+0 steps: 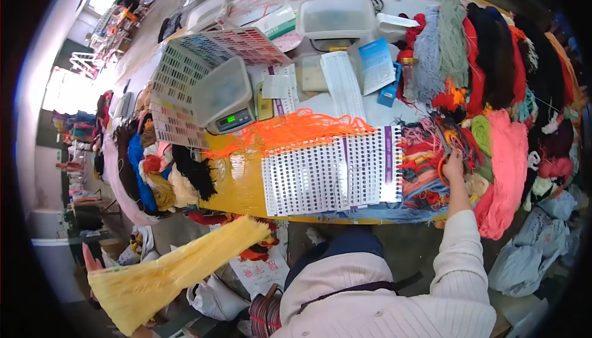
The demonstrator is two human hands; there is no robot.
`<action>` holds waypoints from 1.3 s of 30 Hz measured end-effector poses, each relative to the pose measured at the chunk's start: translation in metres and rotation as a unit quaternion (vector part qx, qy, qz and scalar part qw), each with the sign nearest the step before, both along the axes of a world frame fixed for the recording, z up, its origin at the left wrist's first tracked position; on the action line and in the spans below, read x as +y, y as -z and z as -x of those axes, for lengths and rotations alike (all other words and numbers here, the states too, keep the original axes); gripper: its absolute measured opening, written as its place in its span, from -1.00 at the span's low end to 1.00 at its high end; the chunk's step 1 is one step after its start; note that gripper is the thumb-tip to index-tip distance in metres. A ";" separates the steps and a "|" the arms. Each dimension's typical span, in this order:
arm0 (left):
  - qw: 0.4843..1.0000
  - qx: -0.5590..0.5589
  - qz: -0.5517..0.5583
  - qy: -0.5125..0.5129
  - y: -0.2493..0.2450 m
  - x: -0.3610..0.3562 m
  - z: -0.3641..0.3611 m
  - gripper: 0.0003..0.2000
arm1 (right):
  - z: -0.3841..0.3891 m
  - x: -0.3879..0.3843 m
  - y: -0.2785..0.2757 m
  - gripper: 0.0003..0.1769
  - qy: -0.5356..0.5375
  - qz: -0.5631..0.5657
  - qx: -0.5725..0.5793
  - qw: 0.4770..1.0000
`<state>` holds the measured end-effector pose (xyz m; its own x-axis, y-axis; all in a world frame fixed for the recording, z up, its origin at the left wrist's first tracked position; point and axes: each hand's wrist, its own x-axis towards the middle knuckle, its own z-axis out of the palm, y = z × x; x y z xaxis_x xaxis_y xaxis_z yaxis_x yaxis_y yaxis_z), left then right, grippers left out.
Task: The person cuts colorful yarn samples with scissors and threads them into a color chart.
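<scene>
At the lower left, a hank of pale yellow yarn (166,270) is held up off the floor, its cut end fanned toward the table. Only a sliver of my left hand (143,332) shows at the bottom edge, against the hank; its fingers are hidden behind the yarn. My right hand (454,165) reaches into a tangle of multicoloured yarn (422,162) on the table's right side. Its fingers are closed around what looks like scissors with an orange-red handle loop (441,170), partly buried in the strands. Left of the tangle lie punched white cards (308,178).
Bright orange yarn (296,130) lies above the cards. A digital scale (234,119) carries a clear plastic tub (223,91) beside a slotted plastic basket (179,85). Thick yarn hanks (509,165) hang over the table's right end, with plastic bags (530,252) below.
</scene>
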<state>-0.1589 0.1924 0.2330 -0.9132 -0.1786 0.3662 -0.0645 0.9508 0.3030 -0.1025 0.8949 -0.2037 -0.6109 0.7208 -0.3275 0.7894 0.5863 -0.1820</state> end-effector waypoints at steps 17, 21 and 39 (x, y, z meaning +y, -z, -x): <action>0.875 -0.151 0.444 0.122 0.009 0.019 0.021 -0.59 | 0.087 -0.211 0.017 -0.91 -0.555 0.033 0.107 0.824; 0.846 -0.177 0.494 0.098 0.003 -0.008 0.021 -0.52 | 0.090 -0.210 0.024 -0.92 -0.559 0.053 0.070 0.825; 0.883 -0.123 0.411 0.192 -0.015 0.092 0.013 -0.54 | 0.168 -0.169 -0.143 -0.68 -0.274 0.468 0.415 0.731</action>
<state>-0.1722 0.2846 0.2484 -0.9186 0.3952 0.0102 0.3426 0.8089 -0.4779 -0.2701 0.7255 -0.0605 -0.9919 -0.0082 0.1264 -0.1266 0.0844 -0.9884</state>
